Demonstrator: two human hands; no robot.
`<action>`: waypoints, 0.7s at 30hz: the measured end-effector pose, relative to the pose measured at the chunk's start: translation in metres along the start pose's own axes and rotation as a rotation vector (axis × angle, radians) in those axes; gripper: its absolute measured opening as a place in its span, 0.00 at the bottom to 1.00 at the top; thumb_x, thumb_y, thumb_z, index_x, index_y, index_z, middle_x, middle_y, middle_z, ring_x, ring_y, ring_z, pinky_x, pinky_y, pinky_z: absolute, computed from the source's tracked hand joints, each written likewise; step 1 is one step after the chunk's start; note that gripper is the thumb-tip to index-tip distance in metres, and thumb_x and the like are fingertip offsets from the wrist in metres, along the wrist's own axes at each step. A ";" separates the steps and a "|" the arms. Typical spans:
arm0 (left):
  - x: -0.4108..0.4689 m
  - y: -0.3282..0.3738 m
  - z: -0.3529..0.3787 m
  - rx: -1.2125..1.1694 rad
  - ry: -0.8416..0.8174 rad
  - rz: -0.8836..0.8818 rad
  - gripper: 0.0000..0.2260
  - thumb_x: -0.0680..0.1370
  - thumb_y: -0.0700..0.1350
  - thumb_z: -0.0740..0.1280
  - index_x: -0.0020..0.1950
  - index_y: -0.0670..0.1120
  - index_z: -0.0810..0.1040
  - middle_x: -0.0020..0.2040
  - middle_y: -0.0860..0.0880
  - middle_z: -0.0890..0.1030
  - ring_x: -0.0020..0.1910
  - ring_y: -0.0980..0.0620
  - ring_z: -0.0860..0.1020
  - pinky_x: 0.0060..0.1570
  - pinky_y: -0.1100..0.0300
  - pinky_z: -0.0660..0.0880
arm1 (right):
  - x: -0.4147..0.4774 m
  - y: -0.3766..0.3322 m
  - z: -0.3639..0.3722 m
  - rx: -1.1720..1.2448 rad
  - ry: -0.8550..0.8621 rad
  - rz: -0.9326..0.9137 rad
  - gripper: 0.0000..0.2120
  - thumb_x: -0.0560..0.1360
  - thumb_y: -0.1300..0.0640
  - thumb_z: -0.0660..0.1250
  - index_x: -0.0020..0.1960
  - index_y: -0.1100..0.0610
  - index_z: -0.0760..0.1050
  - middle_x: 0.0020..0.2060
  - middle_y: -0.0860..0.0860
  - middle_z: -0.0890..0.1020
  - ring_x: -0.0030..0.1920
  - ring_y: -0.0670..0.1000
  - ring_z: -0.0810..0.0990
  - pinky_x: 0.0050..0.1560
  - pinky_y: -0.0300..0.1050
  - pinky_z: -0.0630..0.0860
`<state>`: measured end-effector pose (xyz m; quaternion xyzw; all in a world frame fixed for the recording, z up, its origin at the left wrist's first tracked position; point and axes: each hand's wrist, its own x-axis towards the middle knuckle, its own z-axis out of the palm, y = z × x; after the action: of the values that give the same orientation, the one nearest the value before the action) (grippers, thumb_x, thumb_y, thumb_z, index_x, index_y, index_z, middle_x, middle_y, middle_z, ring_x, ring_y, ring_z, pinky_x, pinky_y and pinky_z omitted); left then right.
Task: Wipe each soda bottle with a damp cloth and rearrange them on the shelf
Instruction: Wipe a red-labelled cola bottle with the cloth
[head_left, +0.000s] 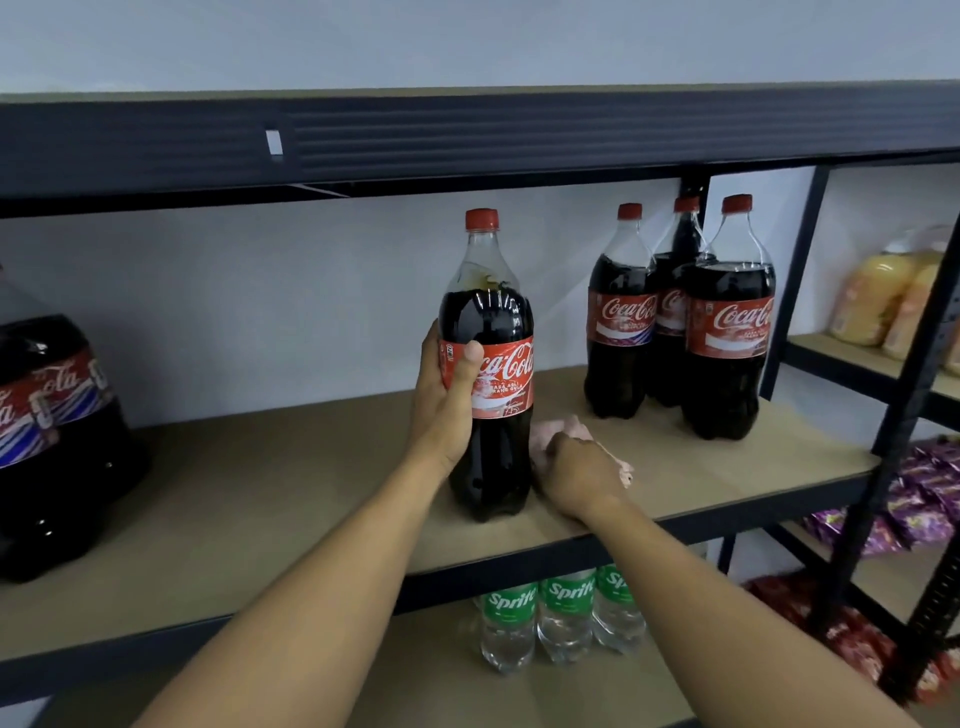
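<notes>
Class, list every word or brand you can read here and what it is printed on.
"Coca-Cola": red label of the bottle the left hand grips; start covered.
"Coca-Cola": labels of the three bottles at right.
"Sprite": green labels of the clear bottles below.
"ola": bottle at the left edge, cut off.
Small print under the logos: too blurred to read.

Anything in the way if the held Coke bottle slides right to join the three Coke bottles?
Yes. The right hand, holding the pink cloth, rests on the shelf just right of the Coca-Cola bottle held by the left hand, partly in the path to the three Coca-Cola bottles. Nothing else visible between them.
</notes>
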<state>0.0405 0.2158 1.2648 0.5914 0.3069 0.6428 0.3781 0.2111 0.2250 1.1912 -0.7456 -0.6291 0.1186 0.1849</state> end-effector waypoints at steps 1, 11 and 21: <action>0.000 -0.002 0.001 0.007 0.014 0.005 0.35 0.73 0.69 0.68 0.76 0.56 0.69 0.65 0.53 0.82 0.62 0.51 0.83 0.61 0.50 0.81 | 0.002 -0.001 -0.001 0.032 0.011 0.040 0.29 0.79 0.49 0.62 0.78 0.59 0.68 0.77 0.59 0.70 0.69 0.63 0.77 0.69 0.57 0.75; -0.002 -0.002 0.003 0.004 0.073 0.039 0.44 0.66 0.78 0.70 0.75 0.54 0.71 0.64 0.50 0.82 0.61 0.50 0.84 0.57 0.54 0.82 | -0.041 -0.033 -0.065 1.180 0.386 -0.347 0.05 0.86 0.53 0.63 0.54 0.50 0.76 0.50 0.50 0.83 0.50 0.46 0.82 0.50 0.44 0.79; -0.005 -0.004 0.008 0.143 0.192 0.089 0.38 0.74 0.78 0.58 0.74 0.53 0.72 0.63 0.56 0.82 0.61 0.57 0.82 0.62 0.52 0.79 | -0.044 -0.065 -0.042 1.307 0.108 -0.296 0.24 0.83 0.33 0.57 0.73 0.45 0.64 0.66 0.50 0.79 0.63 0.49 0.82 0.68 0.59 0.78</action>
<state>0.0493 0.2127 1.2600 0.5655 0.3602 0.6891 0.2749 0.1618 0.1855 1.2545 -0.3909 -0.5135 0.4111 0.6438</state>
